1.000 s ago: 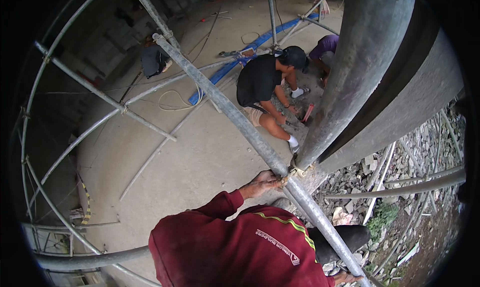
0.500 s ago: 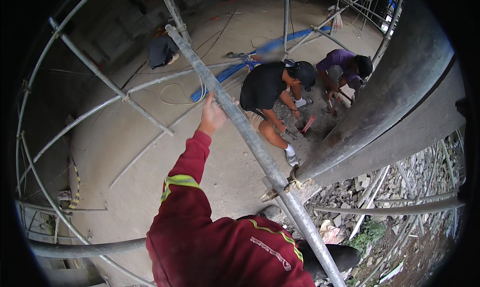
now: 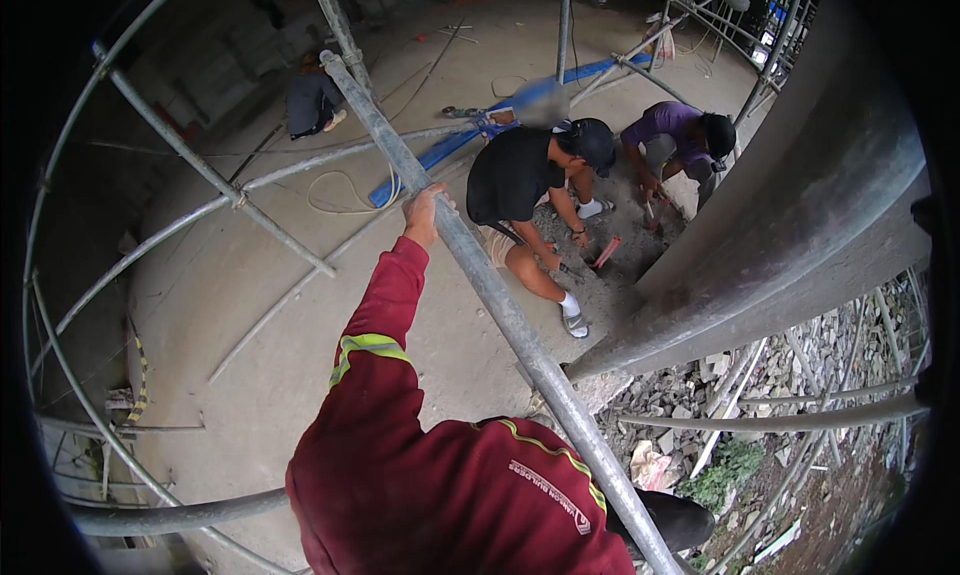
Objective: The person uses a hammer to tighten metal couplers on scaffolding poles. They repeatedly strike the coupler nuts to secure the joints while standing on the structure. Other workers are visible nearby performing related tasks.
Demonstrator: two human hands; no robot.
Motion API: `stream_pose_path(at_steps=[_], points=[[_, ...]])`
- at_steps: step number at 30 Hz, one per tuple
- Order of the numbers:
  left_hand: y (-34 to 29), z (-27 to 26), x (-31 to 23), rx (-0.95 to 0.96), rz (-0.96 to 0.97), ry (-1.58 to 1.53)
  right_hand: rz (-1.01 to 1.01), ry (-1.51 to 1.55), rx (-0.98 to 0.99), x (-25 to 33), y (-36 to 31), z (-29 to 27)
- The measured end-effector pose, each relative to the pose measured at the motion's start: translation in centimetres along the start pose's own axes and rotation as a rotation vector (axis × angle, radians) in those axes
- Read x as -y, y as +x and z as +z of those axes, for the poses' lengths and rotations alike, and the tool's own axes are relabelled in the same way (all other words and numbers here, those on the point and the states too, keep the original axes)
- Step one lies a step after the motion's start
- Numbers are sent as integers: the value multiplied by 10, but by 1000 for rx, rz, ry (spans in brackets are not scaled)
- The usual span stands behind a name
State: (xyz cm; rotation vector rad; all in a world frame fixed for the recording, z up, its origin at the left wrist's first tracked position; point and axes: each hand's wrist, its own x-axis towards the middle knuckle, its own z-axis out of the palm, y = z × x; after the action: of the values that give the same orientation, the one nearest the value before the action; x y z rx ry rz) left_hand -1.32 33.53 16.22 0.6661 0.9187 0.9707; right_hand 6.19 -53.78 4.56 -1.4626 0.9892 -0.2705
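The left hand (image 3: 425, 213) is gripping the slanted scaffold pipe (image 3: 500, 315) about halfway up its visible length, with the fingers wrapping closed around the tube and the red sleeve reaching up to it from below. The pipe is running from the lower right, beside the person's body, up to the upper left, high above the concrete floor (image 3: 230, 305).

By the look of it, the person is steadying or moving along the scaffold frame with this pipe as the hold. A next move would call for keeping that grip firm and finding a second hold or footing before letting go, since the drop under the pipe looks long.

To the right of the pipe, far below, a person in a black shirt (image 3: 515, 175) and a person in a purple shirt (image 3: 670, 130) are crouching over a patch of broken ground, a red tool (image 3: 607, 252) lying between them. Further right of the pipe a large grey concrete column (image 3: 800, 205) is filling that side and covering part of the patch.

The right hand is not showing anywhere, so its fingers cannot be told. The pipe's lower end is passing behind the red shirt and out of frame, and what the feet are standing on is hidden. A dark shape (image 3: 670, 520) just right of the pipe's foot may be a shoe, but that is unclear.
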Motion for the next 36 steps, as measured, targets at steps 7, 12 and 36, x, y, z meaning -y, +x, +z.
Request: stream_pose_path(at_steps=[7,12,36], points=[[-2,-3,5,-72,37,85,10,23,-21,-3,12,-33],[-5,-11,15,13,12,-5,-1,17,-40,-3,16,-59],[-6,-10,29,-78,-46,-63,320,196,30,-62,77,-69]])
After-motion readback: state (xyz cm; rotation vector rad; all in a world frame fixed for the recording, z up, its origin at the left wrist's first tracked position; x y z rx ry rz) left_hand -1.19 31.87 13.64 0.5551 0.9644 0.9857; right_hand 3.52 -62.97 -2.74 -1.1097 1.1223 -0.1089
